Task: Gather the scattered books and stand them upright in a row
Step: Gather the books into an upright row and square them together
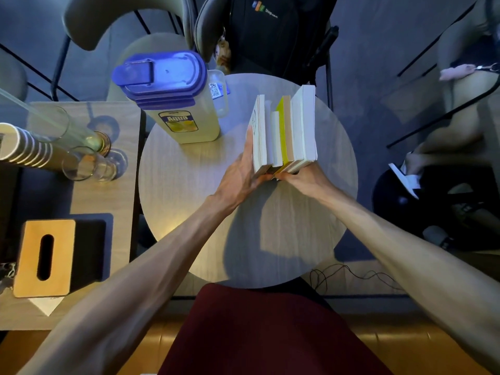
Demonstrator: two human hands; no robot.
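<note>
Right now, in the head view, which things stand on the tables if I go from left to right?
tissue box → glasses → jug → books

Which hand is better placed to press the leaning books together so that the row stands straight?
Probably the left hand. It already lies flat against the outer book of the row of books, where the gaps show. The right hand only touches the near bottom corner.
</note>
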